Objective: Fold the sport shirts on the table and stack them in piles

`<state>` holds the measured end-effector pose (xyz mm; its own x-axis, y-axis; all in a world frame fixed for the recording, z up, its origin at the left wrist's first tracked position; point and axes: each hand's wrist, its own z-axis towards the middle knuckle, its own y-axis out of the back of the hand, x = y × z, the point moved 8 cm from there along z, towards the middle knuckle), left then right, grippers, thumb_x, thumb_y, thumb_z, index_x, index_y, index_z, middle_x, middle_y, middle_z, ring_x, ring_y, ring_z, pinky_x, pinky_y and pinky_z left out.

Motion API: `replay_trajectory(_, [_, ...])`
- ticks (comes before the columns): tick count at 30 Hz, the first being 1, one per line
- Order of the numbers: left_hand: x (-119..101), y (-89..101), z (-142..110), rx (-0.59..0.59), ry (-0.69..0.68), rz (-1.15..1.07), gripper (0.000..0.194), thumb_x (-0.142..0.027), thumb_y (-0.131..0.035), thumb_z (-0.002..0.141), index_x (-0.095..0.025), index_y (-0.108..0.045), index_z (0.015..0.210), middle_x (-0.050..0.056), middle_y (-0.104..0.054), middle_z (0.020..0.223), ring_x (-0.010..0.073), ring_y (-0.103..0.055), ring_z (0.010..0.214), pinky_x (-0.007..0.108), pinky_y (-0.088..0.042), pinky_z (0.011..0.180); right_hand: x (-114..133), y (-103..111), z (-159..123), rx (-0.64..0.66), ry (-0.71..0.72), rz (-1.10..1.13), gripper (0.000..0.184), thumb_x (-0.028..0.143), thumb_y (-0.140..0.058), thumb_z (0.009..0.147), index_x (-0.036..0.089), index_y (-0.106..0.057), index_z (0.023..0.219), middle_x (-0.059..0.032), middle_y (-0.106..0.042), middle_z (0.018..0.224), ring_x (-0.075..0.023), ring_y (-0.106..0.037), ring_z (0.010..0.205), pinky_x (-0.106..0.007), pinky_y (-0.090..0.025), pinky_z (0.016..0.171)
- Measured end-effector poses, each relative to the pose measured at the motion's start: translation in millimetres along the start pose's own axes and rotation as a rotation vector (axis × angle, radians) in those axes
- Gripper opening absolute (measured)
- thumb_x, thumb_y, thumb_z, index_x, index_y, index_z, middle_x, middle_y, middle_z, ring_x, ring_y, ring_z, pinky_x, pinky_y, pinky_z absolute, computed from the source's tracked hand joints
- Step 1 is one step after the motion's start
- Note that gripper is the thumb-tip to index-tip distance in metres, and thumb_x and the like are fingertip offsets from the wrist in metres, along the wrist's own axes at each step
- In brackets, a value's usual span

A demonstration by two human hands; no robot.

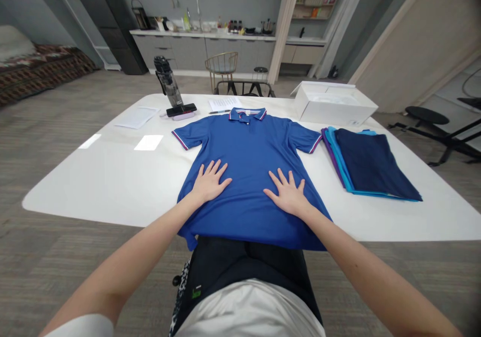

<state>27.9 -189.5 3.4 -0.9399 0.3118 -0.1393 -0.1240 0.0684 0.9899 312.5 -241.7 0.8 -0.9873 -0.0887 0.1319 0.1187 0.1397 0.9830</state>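
A blue polo shirt (248,146) lies spread out on the white table, its collar toward the far side and its sleeves out to both sides. Red and white stripes edge the collar and cuffs. The hem hangs over the table's near edge, against my body. My left hand (210,182) rests flat on the left half of the shirt's body with fingers spread. On the right half, my right hand (287,192) also lies flat, fingers apart. Neither hand grips the cloth.
Folded dark blue, light blue and purple clothes (376,164) are stacked on the right of the table (101,176). Behind them stands an open white box (334,104). A handheld vacuum (173,89), paper sheets (137,117) and a pen (220,112) are at the far side.
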Motion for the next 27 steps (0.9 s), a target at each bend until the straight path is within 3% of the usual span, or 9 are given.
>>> replay_trajectory(4, [-10,7.7,16,-0.044,-0.024,-0.004,0.073,-0.067,-0.027,0.102,-0.028,-0.031,0.164,0.007,-0.023,0.172,0.0288,-0.018,0.160,0.056,-0.012,0.129,9,11,17,-0.026,0.098,0.001,0.076,0.079,-0.031,0.097,0.043,-0.026,0.164,-0.0072,-0.021,0.173,-0.0446,-0.016,0.157,-0.081,-0.016,0.114])
replay_trajectory(8, [-10,14.1,67,-0.040,-0.002,-0.048,0.070,-0.064,-0.021,0.104,-0.028,-0.031,0.164,0.007,-0.021,0.173,0.0294,-0.018,0.160,0.057,-0.016,0.128,-11,40,80,-0.186,0.015,0.051,0.072,0.068,-0.028,0.103,0.029,-0.033,0.163,-0.0123,-0.026,0.171,-0.0372,-0.021,0.157,-0.064,-0.024,0.122])
replay_trajectory(12, [29,17.3,127,-0.019,0.192,-0.059,0.075,-0.064,-0.016,0.103,-0.023,-0.028,0.165,0.012,-0.016,0.173,0.0334,-0.017,0.160,0.063,-0.019,0.125,-53,64,149,-0.293,-0.130,0.120,0.071,0.062,-0.023,0.105,0.019,-0.040,0.160,-0.0136,-0.033,0.168,-0.0371,-0.023,0.156,-0.063,-0.021,0.123])
replay_trajectory(16, [81,25.2,168,-0.051,0.355,-0.026,0.079,-0.065,-0.014,0.101,-0.022,-0.026,0.166,0.013,-0.016,0.174,0.0376,-0.016,0.159,0.067,-0.020,0.123,-114,63,203,-0.198,-0.404,0.255,0.077,0.066,-0.013,0.103,0.023,-0.033,0.163,-0.0134,-0.023,0.172,-0.0425,-0.023,0.155,-0.077,-0.021,0.116])
replay_trajectory(19, [125,24.6,183,-0.025,0.484,-0.062,0.085,-0.070,-0.010,0.098,-0.021,-0.025,0.166,0.014,-0.019,0.173,0.0399,-0.019,0.158,0.068,-0.022,0.122,-155,52,227,-0.115,-0.561,0.255,0.082,0.070,-0.007,0.100,0.026,-0.027,0.166,-0.0120,-0.017,0.173,-0.0463,-0.016,0.156,-0.082,-0.016,0.113])
replay_trajectory(23, [171,19.5,187,0.032,0.558,-0.040,0.091,-0.076,-0.010,0.093,-0.024,-0.025,0.166,0.009,-0.016,0.174,0.0395,-0.014,0.159,0.064,-0.014,0.126,-181,43,242,-0.096,-0.488,0.154,0.086,0.078,-0.013,0.096,0.030,-0.028,0.166,-0.0083,-0.017,0.174,-0.0478,-0.008,0.157,-0.085,-0.002,0.112])
replay_trajectory(27, [184,20.4,190,0.050,0.573,-0.010,0.093,-0.080,-0.013,0.091,-0.026,-0.025,0.166,0.009,-0.015,0.174,0.0422,-0.013,0.159,0.070,-0.011,0.124,-187,43,243,-0.075,-0.450,0.112,0.089,0.083,-0.021,0.092,0.032,-0.030,0.165,-0.0095,-0.019,0.173,-0.0529,-0.011,0.154,-0.088,-0.004,0.109])
